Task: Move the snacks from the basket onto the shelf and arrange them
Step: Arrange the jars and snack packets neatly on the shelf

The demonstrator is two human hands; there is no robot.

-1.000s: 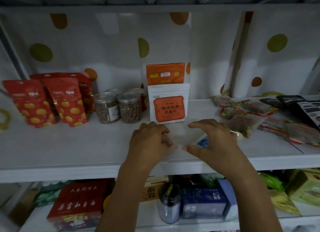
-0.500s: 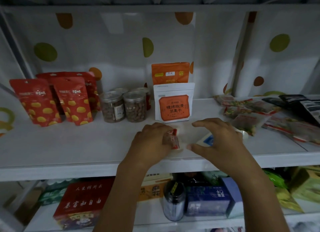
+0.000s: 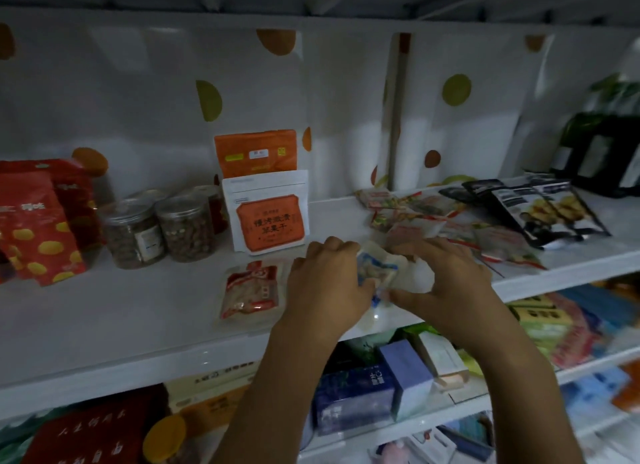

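Note:
Both my hands hold a blue and white snack packet point(image 3: 375, 269) just above the front of the white shelf point(image 3: 138, 325). My left hand point(image 3: 327, 283) grips its left edge and my right hand point(image 3: 446, 280) pinches its right side. A red and clear snack packet point(image 3: 251, 290) lies flat on the shelf, just left of my left hand and apart from it. Behind stand a white and orange pouch point(image 3: 268, 214) and a taller orange pouch point(image 3: 255, 152). The basket is out of view.
Two clear jars point(image 3: 159, 231) of nuts and red pouches point(image 3: 38, 228) stand at the left. A loose pile of flat packets point(image 3: 450, 221) and dark packets point(image 3: 543, 210) lies at the right. The lower shelf point(image 3: 381, 387) holds boxes and bags.
My left hand let go of the red packet, which now lies flat on the shelf, and moved right to the blue and white packet. The view shifted right.

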